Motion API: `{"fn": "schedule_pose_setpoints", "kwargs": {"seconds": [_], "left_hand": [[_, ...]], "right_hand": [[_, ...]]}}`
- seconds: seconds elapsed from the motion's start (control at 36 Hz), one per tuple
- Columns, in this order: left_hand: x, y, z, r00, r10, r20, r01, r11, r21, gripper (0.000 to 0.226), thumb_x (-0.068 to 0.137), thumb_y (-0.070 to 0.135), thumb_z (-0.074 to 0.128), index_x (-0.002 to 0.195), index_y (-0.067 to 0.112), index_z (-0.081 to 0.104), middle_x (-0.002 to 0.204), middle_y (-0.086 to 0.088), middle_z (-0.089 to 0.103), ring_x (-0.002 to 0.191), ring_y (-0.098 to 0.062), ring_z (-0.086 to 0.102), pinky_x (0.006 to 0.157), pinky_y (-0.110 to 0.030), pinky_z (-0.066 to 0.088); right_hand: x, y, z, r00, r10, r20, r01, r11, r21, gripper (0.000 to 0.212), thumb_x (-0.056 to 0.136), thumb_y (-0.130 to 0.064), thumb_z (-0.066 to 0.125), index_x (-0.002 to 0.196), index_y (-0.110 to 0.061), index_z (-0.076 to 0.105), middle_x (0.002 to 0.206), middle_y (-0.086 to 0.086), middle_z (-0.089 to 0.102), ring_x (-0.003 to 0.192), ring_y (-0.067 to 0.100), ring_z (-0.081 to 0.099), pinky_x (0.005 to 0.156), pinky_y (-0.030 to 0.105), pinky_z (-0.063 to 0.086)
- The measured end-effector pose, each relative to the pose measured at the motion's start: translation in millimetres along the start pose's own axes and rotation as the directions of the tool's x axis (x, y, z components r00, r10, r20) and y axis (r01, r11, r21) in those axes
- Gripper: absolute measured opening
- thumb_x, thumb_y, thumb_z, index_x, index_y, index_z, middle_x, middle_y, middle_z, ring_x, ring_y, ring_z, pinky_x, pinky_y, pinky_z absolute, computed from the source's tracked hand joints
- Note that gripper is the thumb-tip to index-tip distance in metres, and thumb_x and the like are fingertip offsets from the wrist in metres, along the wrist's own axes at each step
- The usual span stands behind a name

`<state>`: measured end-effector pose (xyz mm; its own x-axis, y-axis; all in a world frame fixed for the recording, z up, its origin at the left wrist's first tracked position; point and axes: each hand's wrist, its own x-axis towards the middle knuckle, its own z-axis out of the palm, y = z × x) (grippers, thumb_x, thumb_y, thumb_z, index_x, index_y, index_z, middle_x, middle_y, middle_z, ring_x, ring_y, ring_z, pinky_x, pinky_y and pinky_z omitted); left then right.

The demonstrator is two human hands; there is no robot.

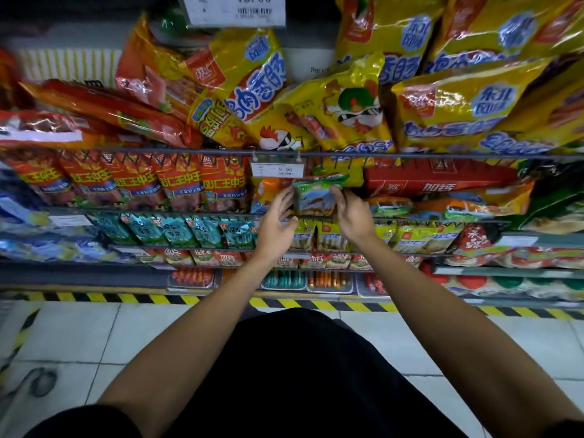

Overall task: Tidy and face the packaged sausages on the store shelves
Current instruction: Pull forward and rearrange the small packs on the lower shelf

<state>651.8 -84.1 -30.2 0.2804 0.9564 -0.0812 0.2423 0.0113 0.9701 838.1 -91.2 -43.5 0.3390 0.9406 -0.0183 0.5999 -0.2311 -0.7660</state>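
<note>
Pack (317,194) green, upright between hands | right hand (353,213) grips its edge | left hand (278,222) spread, beside it

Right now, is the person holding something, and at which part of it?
Yes: a green sausage packet at the second shelf. The right hand has its grip on the packet's right edge; the left hand lies at its left edge with straighter fingers.

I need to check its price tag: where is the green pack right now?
Head view, centre: the green pack sits between both hands, just under the 9.90 price tag, left of the red box.
</note>
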Motion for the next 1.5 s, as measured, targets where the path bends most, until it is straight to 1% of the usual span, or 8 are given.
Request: {"fn": "schedule_pose_setpoints", "kwargs": {"seconds": [0.22, 0.42, 0.47, 0.69, 0.83, 0.97, 1.17, 1.5], "left_hand": [[10.0, 2.8, 3.5, 0.996, -0.034, -0.083, 0.042, 0.994, 0.100, 0.068, 0.099, 0.008, 0.069, 0.158, 0.017, 0.038, 0.160, -0.007, 0.038, 0.140, -0.025, 0.050, 0.116, -0.040, 0.045], [6.1, 5.2, -12.9, 0.986, 0.123, -0.114, -0.096, 0.971, 0.218, 0.041, 0.091, 0.012, 0.079, 0.130, 0.012, 0.062, 0.131, -0.001, 0.053, 0.128, -0.026, 0.053, 0.104, -0.026, 0.051], [0.4, 7.0, -19.5, 0.980, 0.168, -0.106, -0.145, 0.970, 0.197, 0.042, 0.089, 0.011, 0.081, 0.126, 0.012, 0.062, 0.130, -0.003, 0.058, 0.124, -0.019, 0.055, 0.092, -0.004, 0.044], [-22.0, 8.6, -36.0, 0.984, -0.001, -0.177, 0.004, 1.000, 0.019, 0.018, 0.076, 0.018, 0.092, 0.084, 0.016, 0.076, 0.071, 0.015, 0.074, 0.070, -0.001, 0.071, 0.066, -0.021, 0.054], [-41.4, 6.0, -43.6, 0.974, -0.037, -0.223, -0.002, 0.985, -0.172, 0.029, 0.077, 0.007, 0.090, 0.099, 0.020, 0.077, 0.097, 0.008, 0.080, 0.096, -0.010, 0.076, 0.085, -0.025, 0.059], [-52.1, 12.5, -43.8, 0.939, -0.327, -0.108, 0.213, 0.797, -0.565, 0.035, 0.082, 0.002, 0.081, 0.111, 0.017, 0.067, 0.103, 0.006, 0.080, 0.099, -0.012, 0.077, 0.087, -0.033, 0.061], [-67.7, 6.9, -21.4, 0.898, -0.405, 0.169, 0.381, 0.529, -0.758, 0.029, 0.081, 0.016, 0.078, 0.110, 0.014, 0.076, 0.122, -0.010, 0.076, 0.115, -0.020, 0.072, 0.100, -0.040, 0.057], [-86.1, -22.1, -35.9, 0.741, -0.665, 0.091, 0.455, 0.397, -0.797, 0.080, 0.088, 0.023, 0.074, 0.159, 0.014, 0.036, 0.155, -0.008, 0.050, 0.140, -0.026, 0.052, 0.110, -0.034, 0.046]], "right_hand": [[-1.8, -6.5, -2.7, 0.984, -0.004, 0.177, -0.002, 0.999, 0.037, 0.062, 0.104, -0.049, 0.053, 0.144, -0.003, 0.042, 0.129, 0.017, 0.064, 0.113, 0.033, 0.062, 0.086, 0.041, 0.051], [-19.7, -6.0, -0.1, 0.986, -0.165, -0.011, 0.162, 0.981, -0.105, 0.020, 0.099, -0.024, 0.069, 0.096, -0.018, 0.050, 0.073, -0.015, 0.048, 0.068, 0.015, 0.054, 0.058, 0.029, 0.034], [-27.7, -10.5, -3.4, 0.965, -0.255, -0.060, 0.249, 0.965, -0.082, 0.022, 0.099, -0.026, 0.070, 0.094, -0.022, 0.050, 0.079, -0.010, 0.057, 0.070, 0.013, 0.055, 0.059, 0.031, 0.035], [-59.4, -42.0, -7.2, 0.929, -0.358, -0.090, 0.368, 0.913, 0.177, 0.059, 0.091, -0.033, 0.076, 0.144, -0.013, 0.058, 0.137, -0.010, 0.062, 0.124, -0.007, 0.052, 0.103, 0.007, 0.042], [-96.2, -10.7, 0.5, 0.973, -0.213, -0.093, 0.232, 0.907, 0.352, 0.065, 0.095, -0.033, 0.073, 0.153, -0.031, 0.044, 0.151, -0.018, 0.051, 0.141, 0.004, 0.046, 0.114, 0.025, 0.041], [-116.7, 12.1, -1.9, 0.913, 0.267, 0.310, -0.405, 0.694, 0.596, 0.092, 0.081, -0.039, 0.083, 0.158, -0.028, 0.033, 0.165, -0.003, 0.033, 0.145, 0.016, 0.041, 0.112, 0.036, 0.042], [-130.4, -15.5, 1.5, 0.884, 0.031, 0.466, -0.459, 0.243, 0.854, 0.055, 0.092, -0.028, 0.074, 0.141, -0.012, 0.055, 0.142, 0.012, 0.063, 0.133, 0.029, 0.059, 0.111, 0.042, 0.048], [-122.4, -19.4, -28.8, 0.911, 0.397, 0.116, -0.339, 0.556, 0.759, 0.030, 0.072, -0.025, 0.093, 0.098, -0.022, 0.078, 0.095, -0.002, 0.081, 0.093, 0.014, 0.077, 0.081, 0.026, 0.062]]}}
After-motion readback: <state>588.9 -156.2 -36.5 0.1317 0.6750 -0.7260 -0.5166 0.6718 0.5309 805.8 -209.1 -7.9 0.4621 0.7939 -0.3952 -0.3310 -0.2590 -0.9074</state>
